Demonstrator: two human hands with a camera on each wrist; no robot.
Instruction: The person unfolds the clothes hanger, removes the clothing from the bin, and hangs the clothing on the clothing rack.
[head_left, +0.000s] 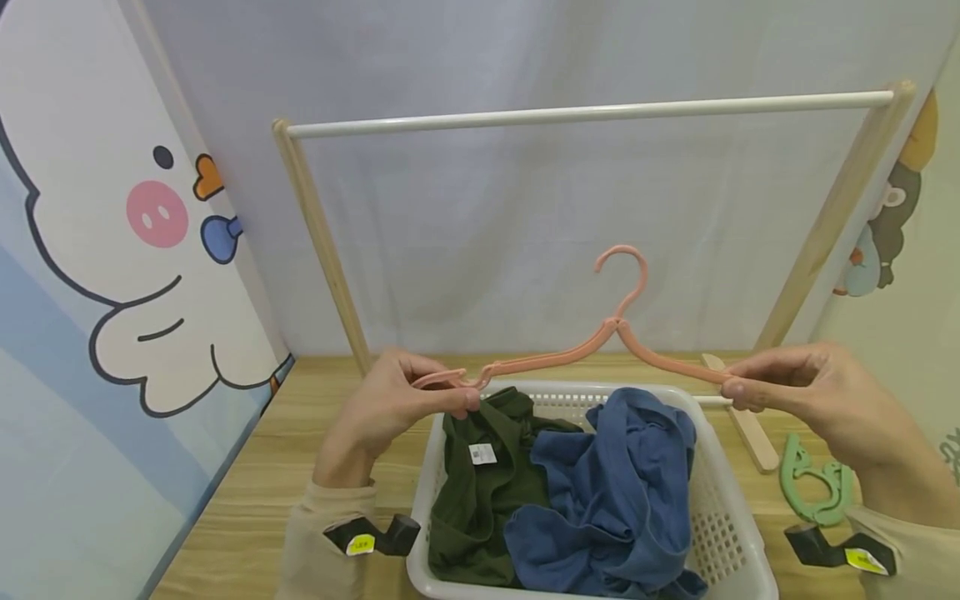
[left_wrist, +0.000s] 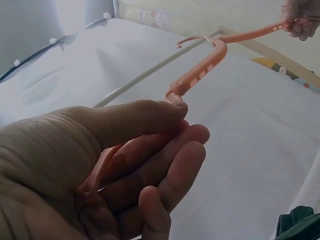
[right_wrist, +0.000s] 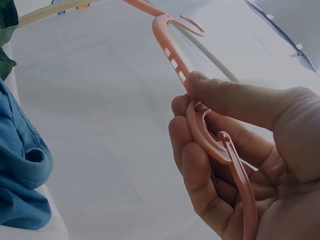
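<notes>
Both hands hold a pink folding hanger (head_left: pixel 555 360) stretched between them, its hook pointing up. The left hand (head_left: pixel 397 400) pinches one end of it between thumb and fingers. At the opposite end, the right hand (head_left: pixel 817 400) grips the other arm, and in the right wrist view the hanger's curved end piece (right_wrist: pixel 245 195) runs across that palm. Below the hanger stands a white basket (head_left: pixel 723 500). Inside lie a dark green garment (head_left: pixel 472 517) with a white label and a crumpled blue garment (head_left: pixel 615 492).
Behind the basket rises a rack with a white rod (head_left: pixel 585 115) and wooden posts (head_left: pixel 322 242). A green folding hanger (head_left: pixel 816 483) lies on the wooden table (head_left: pixel 232 517) to the right, near the rack's wooden foot (head_left: pixel 753 433). A cartoon-printed panel (head_left: pixel 67 275) stands at left.
</notes>
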